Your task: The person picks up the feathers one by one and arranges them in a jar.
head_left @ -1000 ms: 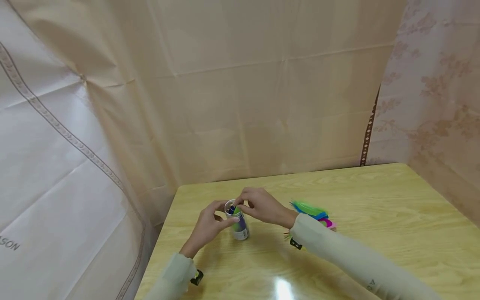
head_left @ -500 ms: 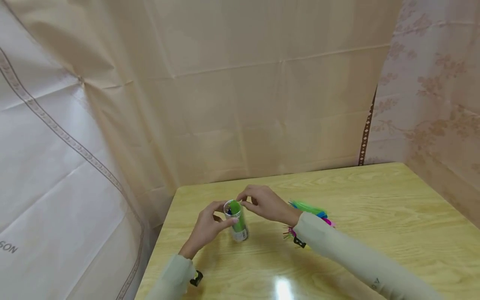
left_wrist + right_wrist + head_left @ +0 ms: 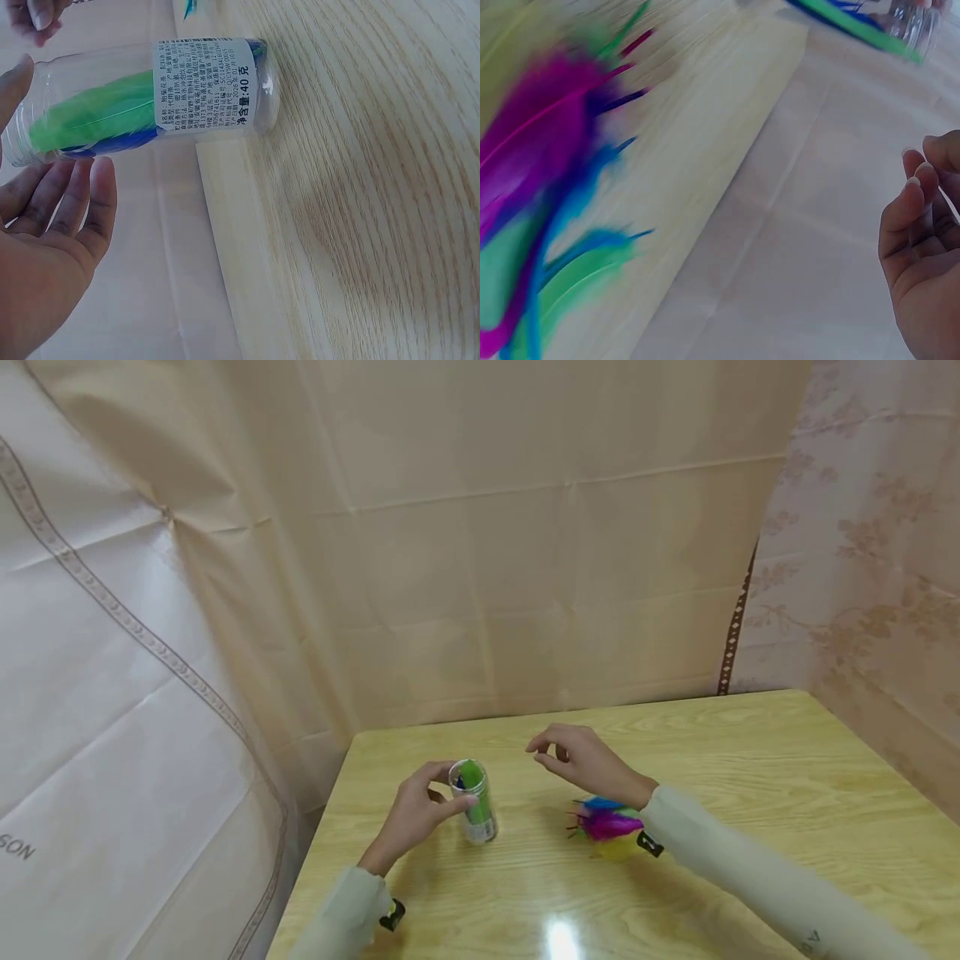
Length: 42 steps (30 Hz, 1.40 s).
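Note:
A clear plastic jar (image 3: pixel 481 832) with a white printed label (image 3: pixel 206 84) stands upright on the table. Inside it are a green feather (image 3: pixel 97 112) and a blue feather (image 3: pixel 112 141). My left hand (image 3: pixel 417 806) holds the jar near its rim, thumb on the near side and fingers behind. To the right of the jar, above the table, my right hand (image 3: pixel 588 762) hovers with fingers loosely bent and nothing visible between them. Below that wrist lies a pile of colourful feathers (image 3: pixel 611 824), magenta, blue, green and yellow, partly hidden by the sleeve.
The wood-grain table (image 3: pixel 750 777) ends at a back edge close to a beige hanging sheet (image 3: pixel 465 568). White patterned sheets hang on the left (image 3: pixel 97 710) and right (image 3: pixel 885 527). A bright light reflection lies near the front of the tabletop.
My right hand has left the jar's mouth and moved right, above the feather pile. The green feather now sits down in the jar. My left hand stays on the jar.

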Motion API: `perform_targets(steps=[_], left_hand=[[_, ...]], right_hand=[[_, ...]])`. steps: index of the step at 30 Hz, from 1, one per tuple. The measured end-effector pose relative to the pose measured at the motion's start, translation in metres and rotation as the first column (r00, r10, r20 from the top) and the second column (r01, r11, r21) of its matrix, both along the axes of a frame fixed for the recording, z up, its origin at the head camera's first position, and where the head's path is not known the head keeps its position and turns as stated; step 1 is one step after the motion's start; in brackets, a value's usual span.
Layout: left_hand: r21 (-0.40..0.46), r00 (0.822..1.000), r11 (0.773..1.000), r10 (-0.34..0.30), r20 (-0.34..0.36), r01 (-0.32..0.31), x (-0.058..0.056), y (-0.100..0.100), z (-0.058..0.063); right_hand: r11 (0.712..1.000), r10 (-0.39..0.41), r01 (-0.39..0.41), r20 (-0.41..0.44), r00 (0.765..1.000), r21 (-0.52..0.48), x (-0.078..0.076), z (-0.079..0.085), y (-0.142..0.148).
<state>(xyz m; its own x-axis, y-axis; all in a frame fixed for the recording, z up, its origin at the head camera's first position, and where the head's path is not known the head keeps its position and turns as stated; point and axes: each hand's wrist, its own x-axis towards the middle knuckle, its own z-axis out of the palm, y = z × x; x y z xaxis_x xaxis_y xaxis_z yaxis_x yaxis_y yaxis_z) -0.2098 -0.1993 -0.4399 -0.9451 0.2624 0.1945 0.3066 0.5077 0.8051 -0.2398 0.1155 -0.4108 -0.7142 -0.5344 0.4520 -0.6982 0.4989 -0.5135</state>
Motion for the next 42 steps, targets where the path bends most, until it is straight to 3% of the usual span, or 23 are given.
perform_targets(steps=[22, 34, 42], left_hand=[[0.001, 1.0, 1.0, -0.006, 0.021, 0.006, 0.002, 0.001, 0.003], [-0.006, 1.0, 1.0, 0.0, 0.026, 0.0, 0.005, -0.001, 0.002], [0.001, 1.0, 1.0, -0.013, 0.003, 0.013, 0.002, 0.001, 0.003]], right_hand=[[0.988, -0.157, 0.157, 0.1, 0.982, 0.012, 0.014, -0.051, 0.096], [0.977, -0.211, 0.207, 0.152, 0.966, 0.043, 0.03, -0.068, 0.125], [0.968, -0.251, 0.246, 0.15, 0.956, 0.049, 0.027, -0.077, 0.139]])
